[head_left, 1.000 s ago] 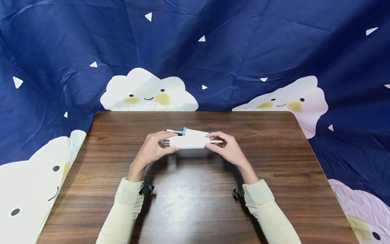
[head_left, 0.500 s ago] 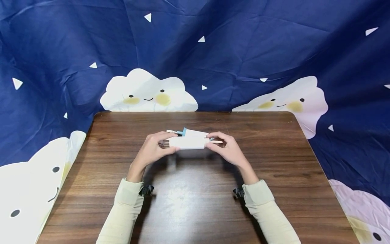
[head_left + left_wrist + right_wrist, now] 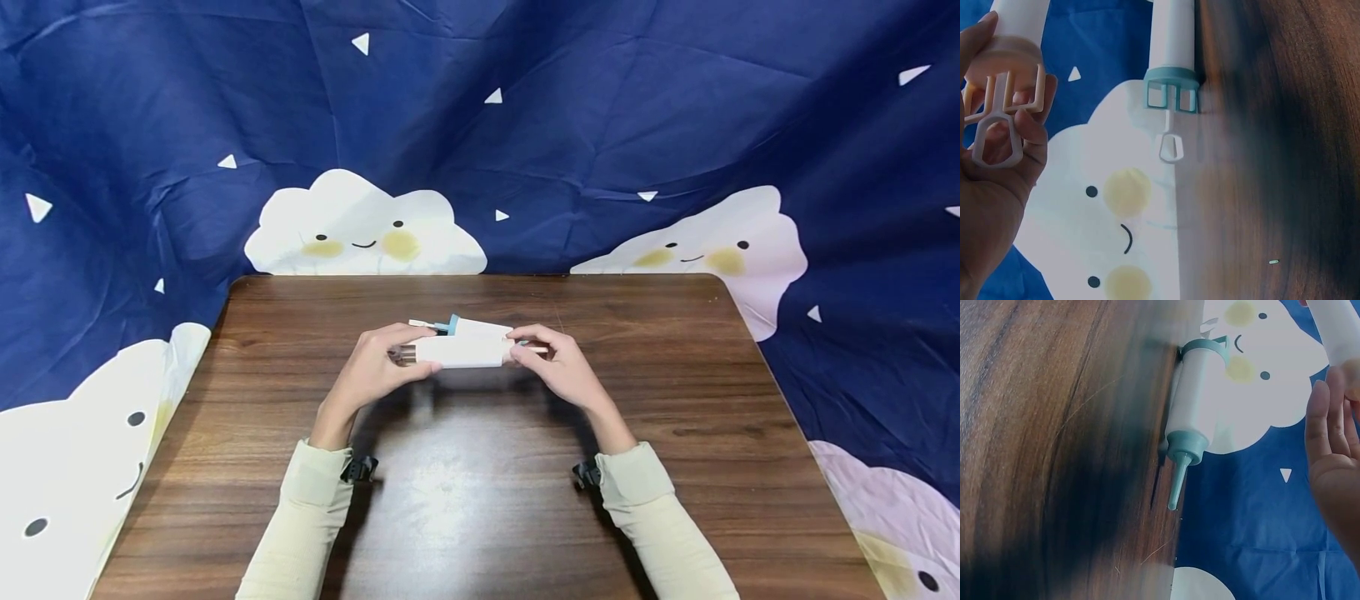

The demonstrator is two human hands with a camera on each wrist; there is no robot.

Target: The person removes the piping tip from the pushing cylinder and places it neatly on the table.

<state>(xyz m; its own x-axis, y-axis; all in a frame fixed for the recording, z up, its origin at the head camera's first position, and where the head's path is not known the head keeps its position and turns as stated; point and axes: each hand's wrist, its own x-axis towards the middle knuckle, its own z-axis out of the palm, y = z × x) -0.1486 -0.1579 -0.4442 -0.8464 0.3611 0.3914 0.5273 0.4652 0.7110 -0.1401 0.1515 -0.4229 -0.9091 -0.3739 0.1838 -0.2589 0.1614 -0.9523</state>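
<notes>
A white piping syringe with peach-beige ends is held crosswise between both hands above the table. The left hand grips the barrel's plunger end with thumb and fingers; the looped beige handle sticks out into that palm. At the other end the right hand pinches the beige nozzle cap, its thumb on the near side and fingers on the far side. Just behind lies a second white syringe with teal ends, its teal nozzle to the right and its white pull loop to the left.
The brown wood-grain table has a far edge close behind the teal syringe. A dark blue cloth with smiling clouds hangs behind it. A tiny pale bit shows on the tabletop in the left wrist view.
The right thumb has shifted slightly upward over the nozzle end. Both hands keep the syringe in nearly the same place, and the teal one stays put.
</notes>
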